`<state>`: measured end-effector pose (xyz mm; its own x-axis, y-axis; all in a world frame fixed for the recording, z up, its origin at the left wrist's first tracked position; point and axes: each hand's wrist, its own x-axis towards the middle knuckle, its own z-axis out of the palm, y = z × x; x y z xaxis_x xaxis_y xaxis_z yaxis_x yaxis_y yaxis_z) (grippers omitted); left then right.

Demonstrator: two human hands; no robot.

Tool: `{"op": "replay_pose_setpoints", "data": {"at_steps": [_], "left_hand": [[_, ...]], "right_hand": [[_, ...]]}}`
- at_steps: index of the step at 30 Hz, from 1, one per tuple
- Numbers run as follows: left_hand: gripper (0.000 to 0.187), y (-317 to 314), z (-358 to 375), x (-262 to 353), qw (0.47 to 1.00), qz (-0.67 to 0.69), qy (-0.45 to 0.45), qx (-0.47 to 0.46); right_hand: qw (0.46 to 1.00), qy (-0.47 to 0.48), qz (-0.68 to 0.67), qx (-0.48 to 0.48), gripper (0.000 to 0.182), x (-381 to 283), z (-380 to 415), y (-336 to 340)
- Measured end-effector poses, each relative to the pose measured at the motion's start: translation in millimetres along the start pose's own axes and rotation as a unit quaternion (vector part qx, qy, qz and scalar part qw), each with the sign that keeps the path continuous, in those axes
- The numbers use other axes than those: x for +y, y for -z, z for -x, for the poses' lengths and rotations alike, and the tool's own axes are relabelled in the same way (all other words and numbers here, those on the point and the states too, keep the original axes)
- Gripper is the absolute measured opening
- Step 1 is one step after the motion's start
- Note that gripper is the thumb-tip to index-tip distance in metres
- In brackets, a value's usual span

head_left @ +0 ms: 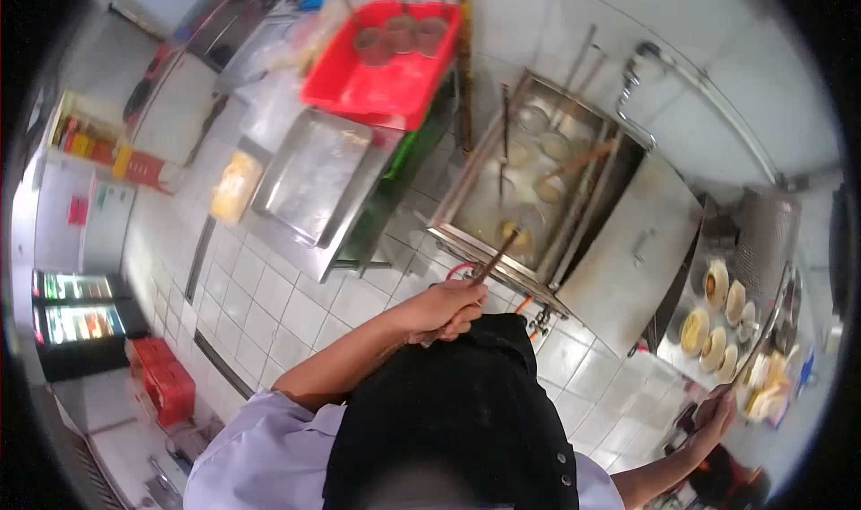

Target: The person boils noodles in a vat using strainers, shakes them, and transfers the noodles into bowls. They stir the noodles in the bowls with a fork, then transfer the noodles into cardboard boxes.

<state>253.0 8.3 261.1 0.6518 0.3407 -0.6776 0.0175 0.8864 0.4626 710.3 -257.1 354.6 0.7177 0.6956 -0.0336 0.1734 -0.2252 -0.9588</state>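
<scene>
My left hand (pixel 446 311) is closed round a dark stick-like handle (pixel 499 257), in front of my black apron. The handle slants up to the right towards a steaming metal cooker (pixel 457 229), where several strainer baskets stand in cloudy liquid. One basket (pixel 516 232) near the cooker's front holds something yellow. At the lower right my right hand (pixel 715 409) is wrapped round a long thin handle (pixel 765 335) that slopes up beside several bowls. One bowl (pixel 695 331) has yellow food in it. The far end of the thin handle is hard to make out.
A red bin (pixel 377 93) with several strainers stands behind metal trays (pixel 316 174) on a steel table. A metal lid (pixel 632 250) adjoins the cooker. Red crates (pixel 161 380) and a lit drinks fridge (pixel 82 323) are at the left. A wall pipe (pixel 717 106) runs at the upper right.
</scene>
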Motion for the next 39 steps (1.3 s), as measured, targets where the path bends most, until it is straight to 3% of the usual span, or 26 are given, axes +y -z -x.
{"op": "replay_pose_setpoints", "data": {"at_steps": [2,3,5,6,7,9,12,13,15,16,18,20,22,24,26,28,30,31,32,33,34,35,36,39], "left_hand": [[0.023,18,0,0,0.999,0.002,0.016,-0.048],[0.023,22,2,3,0.999,0.006,0.006,-0.05],[0.021,31,9,14,0.996,-0.016,0.039,-0.084],[0.021,31,16,18,0.995,-0.061,0.029,-0.067],[0.021,36,16,16,0.995,-0.059,0.031,-0.072],[0.02,45,14,14,0.993,-0.067,0.018,-0.093],[0.02,53,16,18,0.991,-0.045,0.036,-0.118],[0.02,55,16,17,0.991,-0.036,0.043,-0.122],[0.021,62,13,14,0.987,-0.039,0.036,-0.15],[0.021,63,13,14,0.987,-0.039,0.033,-0.151],[0.021,65,12,14,0.987,-0.036,0.034,-0.156],[0.018,64,8,15,0.986,-0.025,0.053,-0.155],[0.018,61,4,14,0.984,-0.029,0.066,-0.165],[0.017,60,0,15,0.984,-0.042,0.063,-0.164],[0.02,48,3,24,0.982,-0.063,0.071,-0.16],[0.024,35,8,36,0.981,-0.097,0.055,-0.156],[0.024,20,9,43,0.976,-0.134,0.049,-0.162],[0.024,11,10,46,0.973,-0.161,0.035,-0.16],[0.025,0,12,51,0.967,-0.187,0.032,-0.169],[0.025,-8,11,54,0.959,-0.204,0.047,-0.191],[0.024,-14,9,55,0.949,-0.255,0.016,-0.185],[0.024,-21,6,57,0.936,-0.304,-0.018,-0.179],[0.024,-26,1,60,0.927,-0.319,-0.004,-0.199],[0.025,-50,-8,62,0.889,-0.391,0.01,-0.237]], "right_hand": [[0.992,0.078,0.094,0.001,0.028,-49,-21,-61],[0.953,0.206,0.222,-0.017,0.028,-88,-31,-113],[0.87,0.387,0.301,-0.049,0.028,-158,-53,-227],[0.849,0.357,0.37,-0.12,0.026,-201,-54,-277],[0.835,0.284,0.453,-0.127,0.026,-231,-58,-331],[0.72,0.46,0.503,-0.129,0.028,-232,-100,-416],[0.549,0.703,0.436,-0.122,0.017,-213,-161,-547],[0.499,0.661,0.551,-0.103,0.015,-217,-150,-585],[0.466,0.731,0.488,-0.105,0.016,-214,-147,-640],[0.479,0.71,0.504,-0.112,0.016,-222,-129,-649],[0.491,0.684,0.525,-0.124,0.018,-243,-95,-650],[0.481,0.77,0.414,-0.068,0.016,-257,-78,-628],[0.578,0.743,0.297,-0.163,0.025,-252,-68,-592],[0.679,0.509,0.449,-0.281,0.037,-257,-17,-506],[0.648,0.389,0.509,-0.412,0.044,-225,-2,-434],[0.655,0.171,0.566,-0.471,0.051,-188,8,-393],[0.755,0.047,0.458,-0.467,0.045,-107,5,-365],[0.863,0.037,0.21,-0.458,0.042,-50,11,-358],[0.891,-0.198,0.115,-0.392,0.036,-39,26,-358],[0.931,-0.137,-0.017,-0.337,0.031,-14,42,-361],[0.931,-0.172,-0.117,-0.299,0.026,-25,53,-363],[0.895,-0.209,-0.304,-0.252,0.022,0,62,-368],[0.852,-0.219,-0.4,-0.256,0.021,-1,65,-365],[0.865,-0.184,-0.427,-0.189,0.03,-23,73,-348]]}}
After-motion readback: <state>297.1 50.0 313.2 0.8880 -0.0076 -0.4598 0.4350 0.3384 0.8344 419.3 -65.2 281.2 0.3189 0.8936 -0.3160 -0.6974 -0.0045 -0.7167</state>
